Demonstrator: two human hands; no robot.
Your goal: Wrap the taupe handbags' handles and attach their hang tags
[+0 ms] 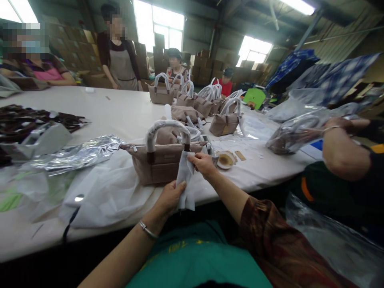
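A taupe handbag [162, 168] stands upright near the table's front edge. White wrapping covers its raised handle [168, 125]. In front of the bag's right end hangs a strip of thin white paper [186, 176]. My left hand [171, 196] pinches the strip's lower left side between thumb and fingers. Higher up, my right hand [204, 163] grips the strip's top right corner, close to the base of the handle. Both hands are closed on the paper.
White sheets [111, 192] and silver foil [78, 154] lie left of the bag. Dark straps [33, 124] are piled at far left. More handbags [225, 123] stand behind. A tape roll [225, 159] lies right. At right, a person's hands hold a plastic-wrapped bag [288, 136]; several people are across the table.
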